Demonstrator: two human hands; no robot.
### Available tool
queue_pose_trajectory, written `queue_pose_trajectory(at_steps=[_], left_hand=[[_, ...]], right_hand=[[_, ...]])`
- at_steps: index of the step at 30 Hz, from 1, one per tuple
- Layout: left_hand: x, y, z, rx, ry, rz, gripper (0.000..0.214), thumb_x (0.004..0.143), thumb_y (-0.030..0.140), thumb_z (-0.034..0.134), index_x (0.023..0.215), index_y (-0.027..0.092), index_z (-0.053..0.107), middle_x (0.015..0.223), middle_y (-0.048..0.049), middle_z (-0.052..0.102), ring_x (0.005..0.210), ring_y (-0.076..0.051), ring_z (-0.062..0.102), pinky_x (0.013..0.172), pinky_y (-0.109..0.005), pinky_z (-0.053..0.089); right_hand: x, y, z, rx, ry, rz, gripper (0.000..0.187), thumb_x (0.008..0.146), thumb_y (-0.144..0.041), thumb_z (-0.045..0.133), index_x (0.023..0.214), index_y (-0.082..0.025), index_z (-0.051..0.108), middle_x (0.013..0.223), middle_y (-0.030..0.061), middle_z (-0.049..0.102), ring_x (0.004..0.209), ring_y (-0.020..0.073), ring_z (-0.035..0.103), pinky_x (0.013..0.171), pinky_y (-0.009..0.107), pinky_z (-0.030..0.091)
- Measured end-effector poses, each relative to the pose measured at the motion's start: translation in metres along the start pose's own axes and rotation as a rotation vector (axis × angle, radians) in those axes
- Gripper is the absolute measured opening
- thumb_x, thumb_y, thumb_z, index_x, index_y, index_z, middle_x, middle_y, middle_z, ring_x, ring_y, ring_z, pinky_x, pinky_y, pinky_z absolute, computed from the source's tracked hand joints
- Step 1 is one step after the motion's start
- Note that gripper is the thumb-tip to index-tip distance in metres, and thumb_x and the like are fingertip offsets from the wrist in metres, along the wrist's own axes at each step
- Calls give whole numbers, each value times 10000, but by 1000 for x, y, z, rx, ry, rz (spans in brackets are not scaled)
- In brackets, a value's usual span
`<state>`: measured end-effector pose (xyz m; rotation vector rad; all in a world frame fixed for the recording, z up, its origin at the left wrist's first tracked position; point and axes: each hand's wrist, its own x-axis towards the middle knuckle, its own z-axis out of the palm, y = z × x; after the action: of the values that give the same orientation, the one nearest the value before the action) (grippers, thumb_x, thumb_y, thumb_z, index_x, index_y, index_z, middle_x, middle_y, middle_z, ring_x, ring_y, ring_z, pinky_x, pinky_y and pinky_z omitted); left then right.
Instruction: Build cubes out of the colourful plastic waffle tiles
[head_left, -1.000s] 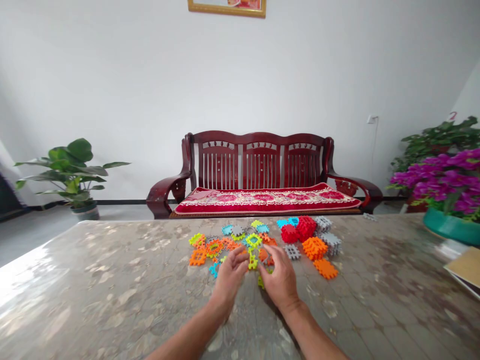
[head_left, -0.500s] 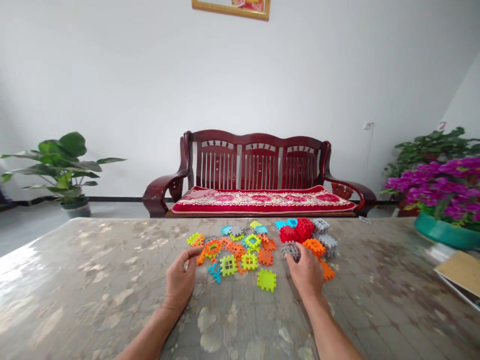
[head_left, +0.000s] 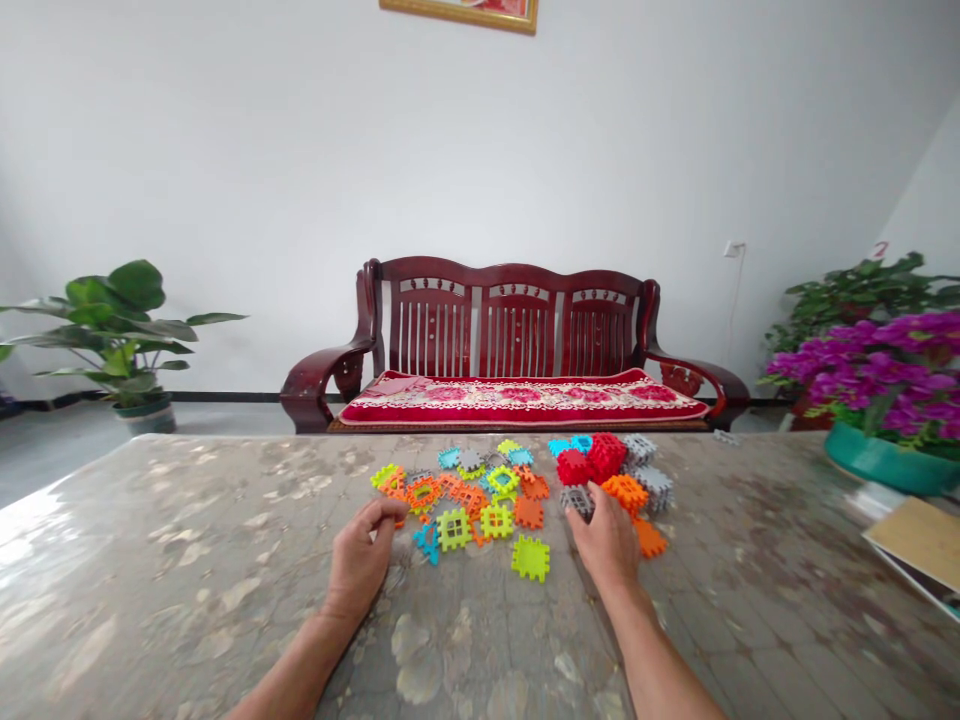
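My right hand (head_left: pixel 609 535) is closed around the near side of a small stack of grey interlocking toy tiles (head_left: pixel 575 501), thumb and fingers on its edges. Left of the pile, my left hand (head_left: pixel 361 550) rests with curled fingers, its fingertips at an orange tile (head_left: pixel 397 516); whatever lies inside them is hidden. Between the hands lie green window tiles (head_left: pixel 454 530), a solid green tile (head_left: pixel 531 558), a blue tile (head_left: pixel 427 542) and orange tiles (head_left: pixel 529 513). Beyond the right hand are red tiles (head_left: pixel 606 456), a stack of orange tiles (head_left: pixel 625 492) and light grey tiles (head_left: pixel 655 487).
The table (head_left: pixel 225 580) has a patterned, shiny cover. A teal pot (head_left: pixel 885 460) with purple flowers and a tan book (head_left: pixel 919 540) stand on its right side. Behind it is a wooden bench (head_left: pixel 517 330) with a red cushion; a potted plant (head_left: pixel 135 340) is at left.
The whole view has shifted slightly left. Both hands keep nearly the same places among the tiles, and the grey stack stays at my right fingers.
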<state>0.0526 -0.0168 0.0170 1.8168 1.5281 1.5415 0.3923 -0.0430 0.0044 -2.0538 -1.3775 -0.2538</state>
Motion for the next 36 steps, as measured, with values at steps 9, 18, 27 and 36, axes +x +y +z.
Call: queue_pose_trajectory(at_steps=[9, 18, 27, 36], left_hand=[[1, -4, 1, 35, -41, -5, 226, 740, 262, 452, 728, 210, 672, 730, 2, 703, 726, -166, 642, 748, -278, 507], [0, -7, 3, 46, -68, 3, 233, 752, 247, 441, 734, 207, 670, 735, 3, 691, 737, -162, 635, 742, -271, 488], [0, 0, 3, 47, -49, -45, 235, 725, 236, 431, 709, 208, 664, 704, 7, 683, 711, -160, 630, 719, -267, 492], [3, -10, 7, 41, -22, -125, 261, 730, 237, 423, 771, 204, 679, 721, 2, 697, 713, -165, 651, 729, -282, 500]], right_hand=[[0, -3, -3, -102, -87, 13, 485, 818, -340, 563, 1270, -164, 557, 1120, 154, 666, 1015, 292, 598, 834, 372, 409], [-1, -5, -4, -163, -112, 0, 462, 841, -331, 545, 1269, -158, 543, 1133, 143, 661, 1020, 285, 594, 809, 359, 415], [-5, -9, 3, 136, 179, -319, 356, 834, -214, 478, 1168, -195, 600, 1145, 102, 644, 1051, 250, 562, 911, 399, 429], [-25, -37, 12, 345, -92, -506, 308, 825, -111, 449, 988, -244, 674, 1055, 49, 659, 1011, 194, 602, 905, 341, 477]])
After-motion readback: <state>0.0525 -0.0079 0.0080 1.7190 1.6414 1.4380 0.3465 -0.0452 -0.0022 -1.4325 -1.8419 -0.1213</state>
